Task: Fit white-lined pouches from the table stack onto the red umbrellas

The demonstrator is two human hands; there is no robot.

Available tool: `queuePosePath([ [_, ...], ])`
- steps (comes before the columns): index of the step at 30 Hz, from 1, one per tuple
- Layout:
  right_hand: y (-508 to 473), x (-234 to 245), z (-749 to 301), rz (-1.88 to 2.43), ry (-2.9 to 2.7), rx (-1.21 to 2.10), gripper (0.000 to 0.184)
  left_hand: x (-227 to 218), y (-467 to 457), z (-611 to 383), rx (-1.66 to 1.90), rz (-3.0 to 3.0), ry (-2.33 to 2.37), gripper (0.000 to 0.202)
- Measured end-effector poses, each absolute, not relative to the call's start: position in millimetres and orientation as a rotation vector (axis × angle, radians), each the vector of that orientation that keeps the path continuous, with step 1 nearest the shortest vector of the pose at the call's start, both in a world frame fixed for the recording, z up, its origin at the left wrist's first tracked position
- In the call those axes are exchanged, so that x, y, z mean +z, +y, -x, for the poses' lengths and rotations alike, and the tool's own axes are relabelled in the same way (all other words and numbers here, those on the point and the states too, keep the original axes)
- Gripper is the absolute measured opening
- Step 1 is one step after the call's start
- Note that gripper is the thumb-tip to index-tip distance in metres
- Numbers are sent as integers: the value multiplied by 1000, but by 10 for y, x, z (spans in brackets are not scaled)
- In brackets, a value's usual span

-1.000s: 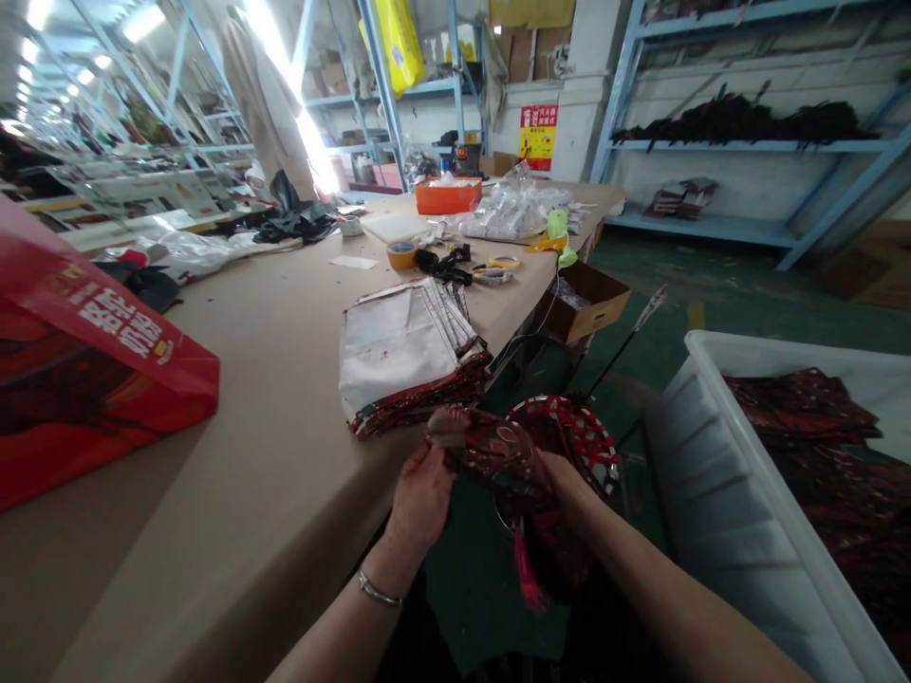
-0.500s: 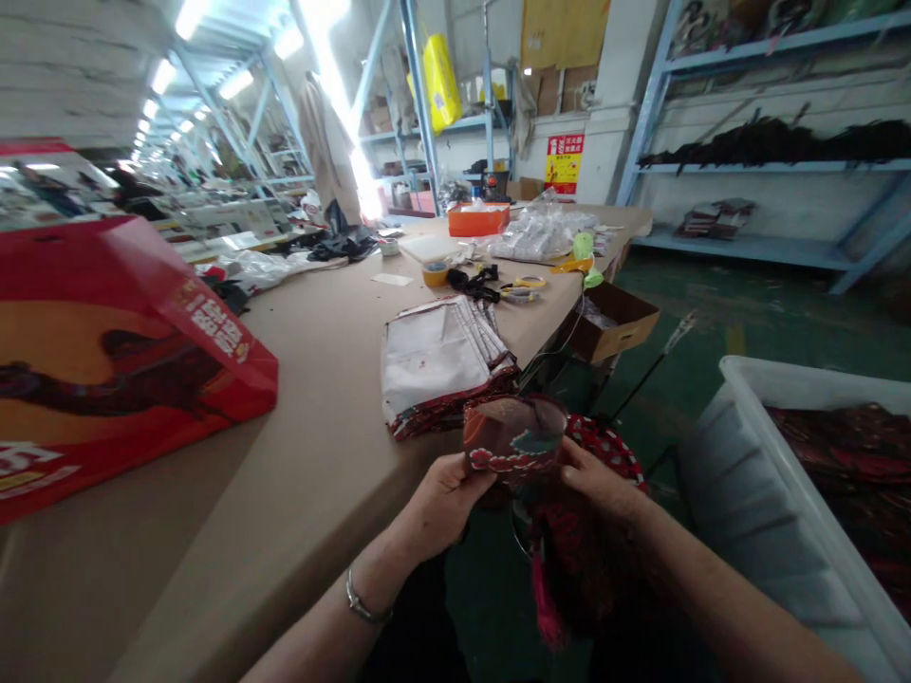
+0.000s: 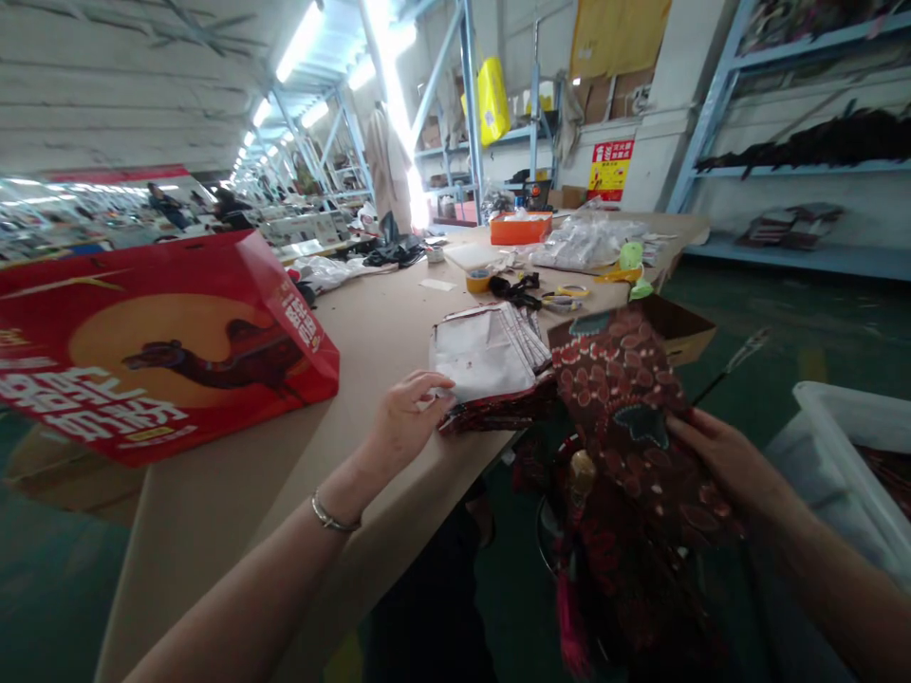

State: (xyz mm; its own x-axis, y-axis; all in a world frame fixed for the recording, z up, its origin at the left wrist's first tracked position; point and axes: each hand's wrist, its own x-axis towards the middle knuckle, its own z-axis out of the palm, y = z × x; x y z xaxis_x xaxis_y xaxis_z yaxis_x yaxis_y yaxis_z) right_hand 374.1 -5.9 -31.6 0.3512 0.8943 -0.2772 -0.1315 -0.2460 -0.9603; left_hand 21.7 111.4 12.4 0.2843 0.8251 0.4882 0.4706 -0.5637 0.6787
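My right hand (image 3: pixel 718 455) is closed on the right edge of a patterned cloth piece (image 3: pixel 619 417), dark red-brown with pale-edged oval shapes and grey-green patches. The cloth hangs tilted beyond the table's front edge. At the left side of a stack of cloth pieces (image 3: pixel 484 356), my left hand (image 3: pixel 409 413) has its thumb and index finger a little apart, with nothing visible between them. White sides face up in that stack, and dark red patterned edges show below. Whether the left fingertips touch the stack, I cannot tell.
A red camel-print bag (image 3: pixel 213 351) stands on the brown table (image 3: pixel 370 351) at left. Scissors (image 3: pixel 566 299), a tape roll (image 3: pixel 478 280) and an orange box (image 3: pixel 519 228) lie farther back. Below right are dark red cloth with a pink tassel (image 3: pixel 573 617) and a white bin (image 3: pixel 832 455).
My hands have parted: the left let go of the patterned cloth and moved left to the stack. My right hand has carried the cloth right, where it now spreads out flat. The view shifted left.
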Motion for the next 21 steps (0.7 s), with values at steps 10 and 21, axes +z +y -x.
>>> queuePosePath([
  [10, -692, -2275, -3795, 2038, -999, 891, 22, -110, 1141, -399, 995, -2873, 1125, 16],
  [21, 435, 147, -2801, 1309, -1962, 16, 28, 275, 1201, -486, 990, -2798, 1267, 20],
])
